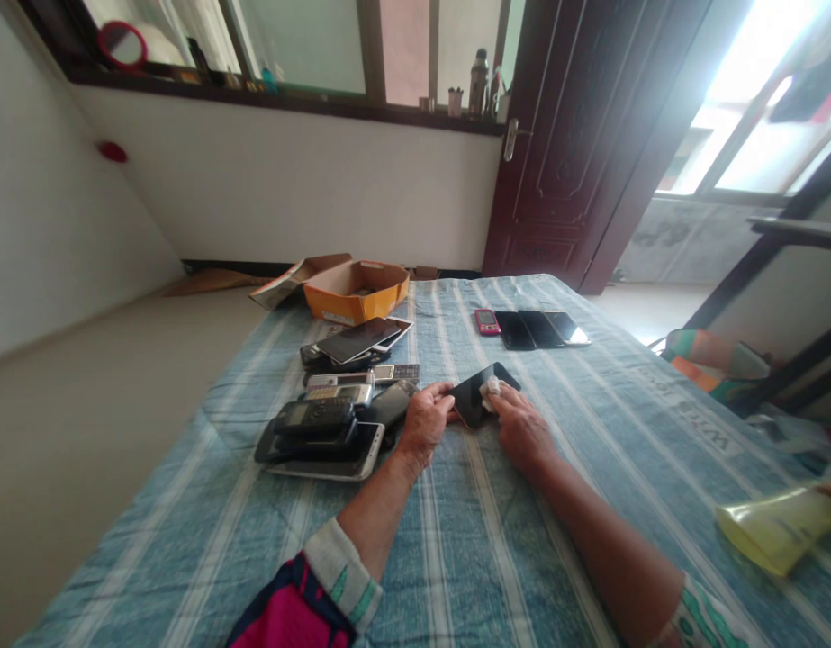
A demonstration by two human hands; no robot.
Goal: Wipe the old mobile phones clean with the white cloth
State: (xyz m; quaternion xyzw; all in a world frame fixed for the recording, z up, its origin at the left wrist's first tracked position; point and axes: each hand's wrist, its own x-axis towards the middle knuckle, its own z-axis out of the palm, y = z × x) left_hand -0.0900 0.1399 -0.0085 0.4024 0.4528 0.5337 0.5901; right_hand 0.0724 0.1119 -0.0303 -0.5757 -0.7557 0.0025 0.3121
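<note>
A black smartphone point(470, 396) is tilted over the striped cloth, its left end gripped by my left hand point(427, 418). The fingers of my right hand point(525, 427) pinch a small white wad of tissue or cloth point(491, 389) and press it on the phone's dark face. Just left of my left hand lies a heap of old phones point(317, 418), with a larger white-edged phone point(361, 453) at its bottom. Beyond them, a dark smartphone point(361, 340) rests on top of another pile. Far right, a small red phone point(486, 321) lies in a row beside several dark smartphones point(516, 330).
An orange cardboard box point(357, 292) stands open at the far edge, its lid point(297, 274) leaning at its left. A yellow translucent packet point(772, 531) lies at the right. The striped cloth point(469, 540) covers the surface. A dark red door point(556, 153) is behind.
</note>
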